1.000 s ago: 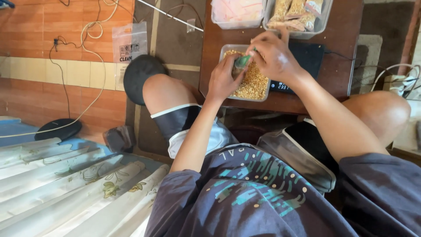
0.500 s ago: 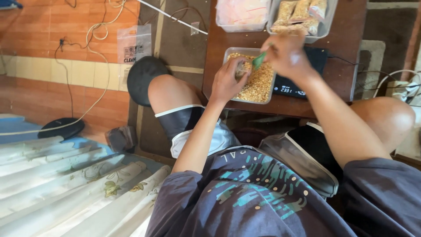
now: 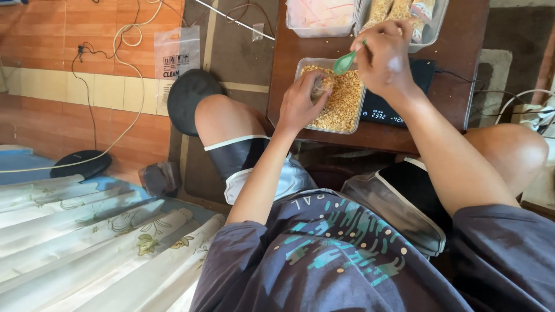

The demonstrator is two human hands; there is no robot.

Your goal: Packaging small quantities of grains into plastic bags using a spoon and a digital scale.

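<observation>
A clear rectangular tub (image 3: 302,68) of yellow grains (image 3: 344,101) stands on a low dark wooden table (image 3: 462,69). My left hand (image 3: 300,104) rests at the tub's near left edge, pinching a small clear bag (image 3: 321,86) over the grains. My right hand (image 3: 386,58) hovers above the tub's far right and grips a small green spoon (image 3: 344,62), whose bowl points down toward the bag. A black digital scale (image 3: 399,95) lies beside the tub, partly under my right wrist.
Two clear tubs stand at the table's far edge: one with pinkish contents (image 3: 322,16), one with filled packets (image 3: 399,13). A black round stool (image 3: 188,98), white cables (image 3: 124,40) and a plastic bag (image 3: 176,55) lie on the tiled floor. Striped cloth (image 3: 75,242) is at lower left.
My right hand has lifted the green spoon from the grains up and to the right. My left hand stays at the tub with the small bag.
</observation>
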